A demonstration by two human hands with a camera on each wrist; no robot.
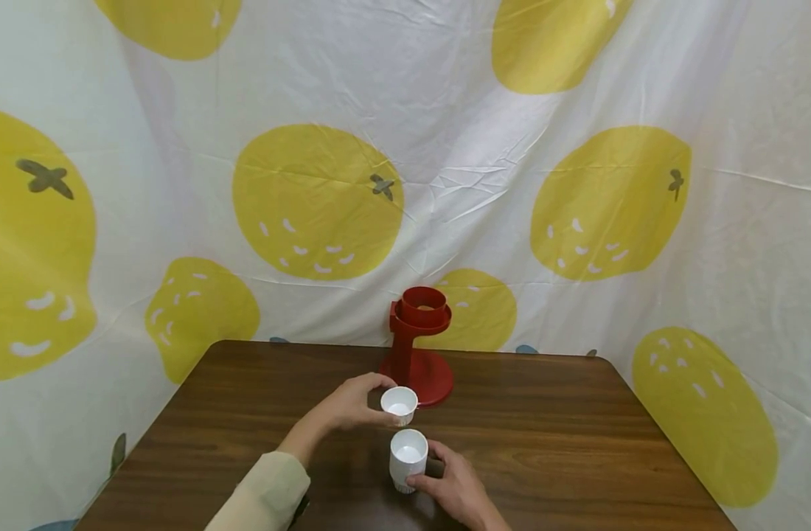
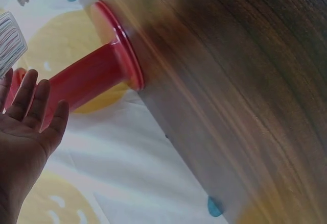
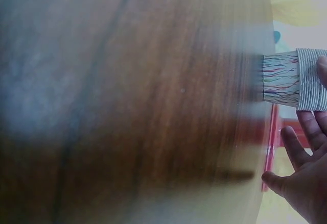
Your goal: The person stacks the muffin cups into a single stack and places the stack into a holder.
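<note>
Between thumb and fingers, my left hand [image 1: 351,404] pinches a white paper cup [image 1: 400,417] upright over the table. Coloured wavy lines show on this cup [image 2: 9,40] in the left wrist view. Just below and nearer to me, my right hand [image 1: 460,488] grips a stack of paper cups [image 1: 405,470] by its side. In the right wrist view the stack [image 3: 282,78] shows many close rims and a lined lower wall. The two hands are close together, with a small gap between cup and stack. How many cups are nested cannot be told.
A red stand [image 1: 402,358] with a round base and a ring-shaped top stands behind the left hand, near the back edge of the brown wooden table [image 1: 565,442]. A white cloth [image 1: 458,147] with yellow lemons hangs behind and at both sides.
</note>
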